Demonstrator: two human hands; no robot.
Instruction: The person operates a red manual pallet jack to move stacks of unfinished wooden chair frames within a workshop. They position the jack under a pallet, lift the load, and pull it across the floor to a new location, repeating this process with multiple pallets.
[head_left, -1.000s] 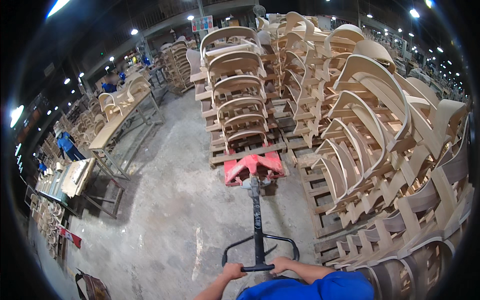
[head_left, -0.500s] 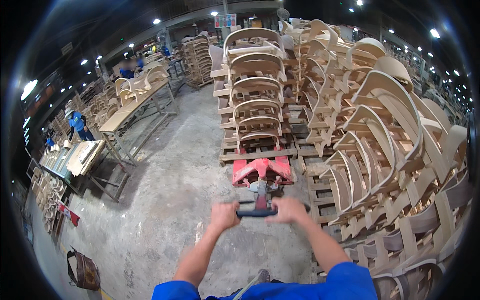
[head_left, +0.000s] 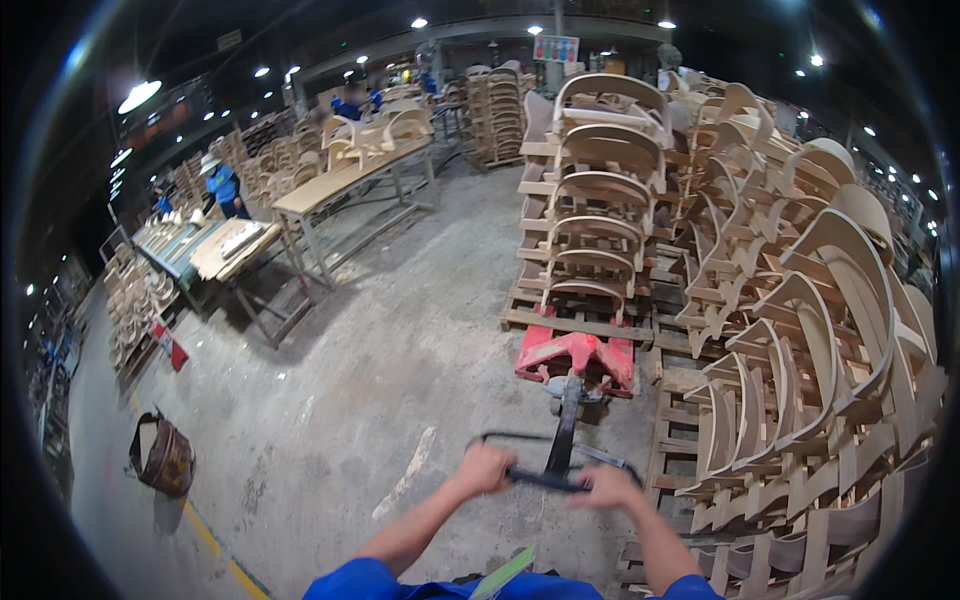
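A red pallet jack [head_left: 575, 350] stands ahead of me, its forks under a wooden pallet [head_left: 575, 325] loaded with a tall stack of curved wooden chair frames [head_left: 600, 230]. Its black handle [head_left: 545, 480] leans toward me on a dark shaft. My left hand [head_left: 487, 468] is closed around the left end of the handle's grip bar. At the other end my right hand [head_left: 608, 488] holds the bar, slightly blurred, with its fingers partly hidden.
More chair frames [head_left: 800, 330] crowd the right side on pallets. Left are a long worktable [head_left: 350, 180], a second table [head_left: 235, 250] and a person [head_left: 222, 188] in blue. A brown bin [head_left: 165, 455] stands by a yellow floor line [head_left: 205, 530].
My view has swung left, so the jack and stacks sit farther right in the picture. The handle and both my hands on it are lower, and the bar is tilted.
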